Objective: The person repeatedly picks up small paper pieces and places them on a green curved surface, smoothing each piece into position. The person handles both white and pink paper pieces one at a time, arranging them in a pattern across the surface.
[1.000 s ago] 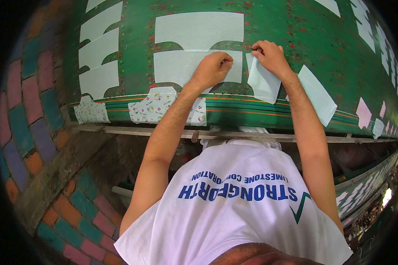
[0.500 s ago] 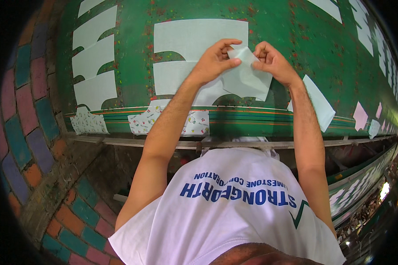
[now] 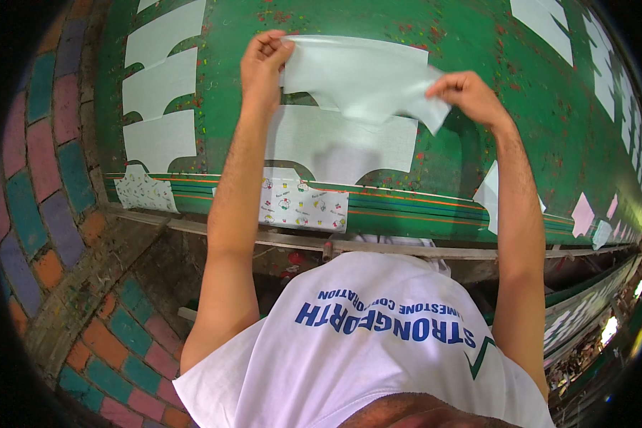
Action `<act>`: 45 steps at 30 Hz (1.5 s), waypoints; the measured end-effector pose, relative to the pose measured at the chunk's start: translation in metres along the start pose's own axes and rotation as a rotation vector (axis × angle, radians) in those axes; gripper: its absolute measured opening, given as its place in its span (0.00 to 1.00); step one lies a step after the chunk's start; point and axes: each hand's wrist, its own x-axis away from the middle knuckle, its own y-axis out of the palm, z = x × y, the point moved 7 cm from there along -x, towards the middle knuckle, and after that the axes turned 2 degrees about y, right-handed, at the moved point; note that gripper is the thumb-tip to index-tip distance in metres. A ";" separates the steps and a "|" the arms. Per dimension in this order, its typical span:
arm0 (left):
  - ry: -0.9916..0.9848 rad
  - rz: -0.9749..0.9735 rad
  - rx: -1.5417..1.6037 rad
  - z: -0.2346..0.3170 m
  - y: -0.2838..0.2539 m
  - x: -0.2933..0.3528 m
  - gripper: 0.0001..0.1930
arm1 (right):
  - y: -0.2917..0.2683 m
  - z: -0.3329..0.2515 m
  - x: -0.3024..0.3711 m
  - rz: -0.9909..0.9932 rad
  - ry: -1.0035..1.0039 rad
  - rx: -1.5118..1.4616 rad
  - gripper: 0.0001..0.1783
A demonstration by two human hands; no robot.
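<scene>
A white cut fabric piece (image 3: 357, 71) is stretched between my two hands over the green table. My left hand (image 3: 264, 68) pinches its far left corner. The right end is gripped by my right hand (image 3: 467, 96), where the cloth tapers and sags in a fold. Beneath it, another white fabric panel with curved cutouts (image 3: 378, 139) lies flat, shaded by the held piece. Nearer me, a white printed fabric piece (image 3: 303, 207) with small coloured figures lies at the table's edge.
The green table (image 3: 239, 93) is speckled with red and yellow paint. A column of white panels (image 3: 160, 78) lies at left, more white panels (image 3: 546, 28) at far right. Pink scraps (image 3: 583, 214) line the near right edge. Coloured paving (image 3: 28, 192) shows at left.
My hands have moved apart, the left going left and away, the right going right. The fabric piece, bunched between them before, is now spread out wide. The view has shifted slightly.
</scene>
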 end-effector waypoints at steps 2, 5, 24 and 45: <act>0.133 0.057 -0.150 0.012 -0.009 -0.027 0.18 | -0.022 0.006 -0.023 0.198 0.009 -0.030 0.14; 0.225 0.107 -0.496 0.021 -0.014 -0.071 0.24 | -0.038 0.009 -0.060 0.358 -0.011 -0.152 0.17; 0.684 0.131 -1.795 0.005 0.060 -0.143 0.34 | -0.038 0.006 -0.102 0.569 -0.098 -0.146 0.29; 0.510 -0.659 -1.117 -0.035 0.263 0.012 0.34 | -0.006 0.114 0.161 0.820 0.002 -0.330 0.17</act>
